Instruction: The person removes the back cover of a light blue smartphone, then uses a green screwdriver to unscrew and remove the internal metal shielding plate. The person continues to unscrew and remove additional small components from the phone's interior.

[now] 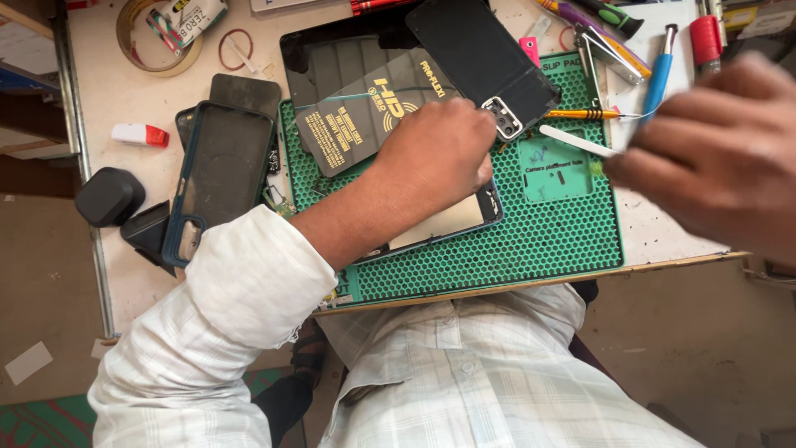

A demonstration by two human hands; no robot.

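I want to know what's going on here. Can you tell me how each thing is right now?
Left hand: pressing down on the phone.
Phone: flat on the green mat, partly hidden by the hand.
Right hand: raised, blurred, pinching a white stick.
Black back cover: lying loose.
Blue phone case: empty, lying flat.
Tape roll: lying flat.

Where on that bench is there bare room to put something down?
The green mat is bare along its near edge, below the phone under the left hand. A bare strip of white bench lies left of the blue-cased phone. The far edge is crowded with tools near the right hand and a tape roll.
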